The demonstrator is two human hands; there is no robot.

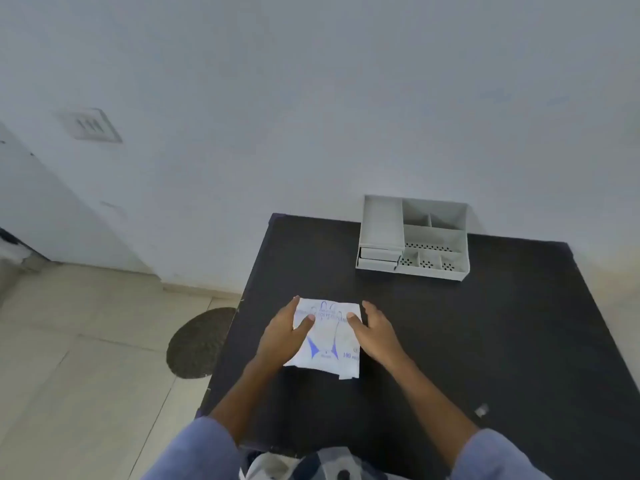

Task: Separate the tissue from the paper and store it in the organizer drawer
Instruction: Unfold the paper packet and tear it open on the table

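A pale wall (311, 98) fills the upper half of the view, with a switch plate (90, 125) set in it at the left. Beige floor tiles (69, 358) run along the left side, and a dark oval mat (199, 342) lies on them just beside the table. The black table (485, 341) stands against the wall and takes up the lower right.

At the far edge of the table, touching or nearly touching the wall, sits a grey organizer (414, 237). Its left part holds two stacked drawers (379, 257), both closed or nearly so; its right part is a set of open compartments with perforated floors.

Near the middle of the table, well apart from the organizer, lies a white tissue packet (327, 337) printed in blue. A loose white edge sticks out at its near right corner.

Both hands rest on the packet with fingers spread. The left hand (287, 336) covers its left edge, thumb lying across the top. The right hand (375, 336) presses its right edge, thumb on the printed face. Neither hand is closed around it. Blue sleeves (201, 452) cover the upper forearms.
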